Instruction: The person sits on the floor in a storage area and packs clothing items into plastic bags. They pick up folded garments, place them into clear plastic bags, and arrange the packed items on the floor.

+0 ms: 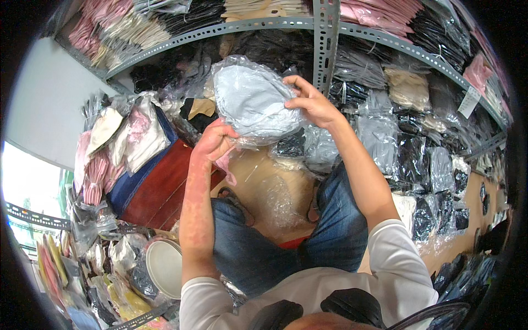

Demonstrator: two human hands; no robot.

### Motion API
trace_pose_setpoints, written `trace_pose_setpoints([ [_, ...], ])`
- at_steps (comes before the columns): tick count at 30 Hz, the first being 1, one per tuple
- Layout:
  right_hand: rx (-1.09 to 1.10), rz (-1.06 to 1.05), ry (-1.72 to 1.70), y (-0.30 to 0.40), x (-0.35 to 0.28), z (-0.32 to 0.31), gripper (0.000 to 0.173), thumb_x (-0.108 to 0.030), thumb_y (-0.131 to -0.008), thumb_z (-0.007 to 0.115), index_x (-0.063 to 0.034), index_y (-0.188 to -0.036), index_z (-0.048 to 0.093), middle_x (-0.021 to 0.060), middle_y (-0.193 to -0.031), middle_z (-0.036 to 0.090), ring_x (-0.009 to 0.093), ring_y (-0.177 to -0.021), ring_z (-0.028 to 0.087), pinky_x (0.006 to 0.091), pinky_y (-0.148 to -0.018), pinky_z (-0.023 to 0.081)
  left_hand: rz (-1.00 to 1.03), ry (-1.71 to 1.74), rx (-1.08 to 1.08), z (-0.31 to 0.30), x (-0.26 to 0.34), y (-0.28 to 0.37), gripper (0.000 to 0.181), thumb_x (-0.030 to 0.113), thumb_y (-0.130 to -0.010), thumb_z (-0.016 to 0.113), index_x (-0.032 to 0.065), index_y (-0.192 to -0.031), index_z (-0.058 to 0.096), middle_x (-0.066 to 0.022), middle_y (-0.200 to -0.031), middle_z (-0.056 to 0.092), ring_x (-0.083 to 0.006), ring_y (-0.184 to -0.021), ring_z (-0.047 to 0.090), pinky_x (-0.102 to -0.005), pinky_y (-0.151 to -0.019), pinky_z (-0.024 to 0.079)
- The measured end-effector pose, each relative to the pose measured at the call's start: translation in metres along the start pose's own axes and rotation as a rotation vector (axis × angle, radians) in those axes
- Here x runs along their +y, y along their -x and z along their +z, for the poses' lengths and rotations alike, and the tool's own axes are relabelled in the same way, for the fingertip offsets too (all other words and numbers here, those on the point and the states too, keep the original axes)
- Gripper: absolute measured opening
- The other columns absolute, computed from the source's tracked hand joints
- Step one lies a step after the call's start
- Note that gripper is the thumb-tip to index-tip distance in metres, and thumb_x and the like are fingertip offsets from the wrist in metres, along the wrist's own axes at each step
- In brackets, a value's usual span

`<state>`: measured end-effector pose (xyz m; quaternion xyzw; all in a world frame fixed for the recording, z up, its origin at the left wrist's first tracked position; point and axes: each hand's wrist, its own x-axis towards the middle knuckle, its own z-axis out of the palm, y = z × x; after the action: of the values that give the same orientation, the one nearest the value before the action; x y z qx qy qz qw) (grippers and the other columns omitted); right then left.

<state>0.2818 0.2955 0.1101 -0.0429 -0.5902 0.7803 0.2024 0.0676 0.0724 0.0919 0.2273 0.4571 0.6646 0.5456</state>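
A clear plastic bag with folded light grey fabric (253, 99) inside is held up between my two hands, above the floor in front of my knees. My left hand (214, 139) pinches its lower left corner with thumb and fingers. On the right edge, my right hand (311, 101) grips the bag between thumb and fingers. Just below my left hand a strip of pink fabric (225, 167) hangs by the red board. Crumpled clear plastic (280, 202) lies on the floor between my feet.
A perforated metal shelf upright (326, 49) and beam (231, 28) stand ahead, with bundled garments around them. To the left, a dark red board (159, 192) bears pink bundles (97, 181). Several bagged grey and black garments (377, 136) are stacked right. White round lids (164, 268) stand lower left.
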Motion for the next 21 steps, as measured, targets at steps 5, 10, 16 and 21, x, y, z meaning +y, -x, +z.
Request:
trace_pose_setpoints([
  [5,-0.065,0.103,-0.228,0.001,0.012,-0.003,0.051,-0.004,-0.085,0.068,-0.0094,-0.131,0.048,0.0071,-0.122,0.058,0.015,-0.107,0.057,0.0312,-0.094,0.046,0.021,-0.017,-0.006,0.007,-0.002,-0.008,0.053,-0.012,-0.071,0.048,-0.0067,-0.123,0.053,-0.0176,-0.112,0.063,-0.0305,-0.095,0.065,-0.0415,-0.083,0.054],
  [10,-0.074,0.127,-0.475,0.0,0.008,0.005,0.05,-0.012,-0.089,0.071,-0.0058,-0.132,0.047,0.0119,-0.123,0.057,0.022,-0.112,0.058,0.0381,-0.098,0.048,-0.038,0.007,-0.056,0.009,-0.001,-0.006,0.055,-0.01,-0.073,0.049,-0.0067,-0.128,0.05,-0.0191,-0.118,0.061,-0.033,-0.099,0.065,-0.0457,-0.082,0.058],
  [16,0.096,0.167,-0.366,-0.01,0.023,0.0,0.053,-0.011,-0.09,0.069,-0.002,-0.136,0.045,0.0124,-0.121,0.06,0.021,-0.108,0.063,0.0355,-0.09,0.055,-0.134,0.174,-0.022,0.033,0.0,-0.001,0.052,0.018,-0.094,0.06,-0.009,-0.135,0.042,-0.0226,-0.128,0.058,-0.034,-0.112,0.062,-0.0435,-0.092,0.056],
  [21,0.258,0.217,-0.286,-0.009,0.021,0.007,0.047,-0.015,-0.087,0.075,-0.0016,-0.125,0.051,0.0112,-0.109,0.064,0.02,-0.095,0.067,0.034,-0.08,0.058,-0.043,-0.136,0.024,0.027,-0.007,-0.005,0.044,0.024,-0.096,0.063,-0.0055,-0.127,0.052,-0.016,-0.117,0.064,-0.0258,-0.096,0.068,-0.0353,-0.075,0.057],
])
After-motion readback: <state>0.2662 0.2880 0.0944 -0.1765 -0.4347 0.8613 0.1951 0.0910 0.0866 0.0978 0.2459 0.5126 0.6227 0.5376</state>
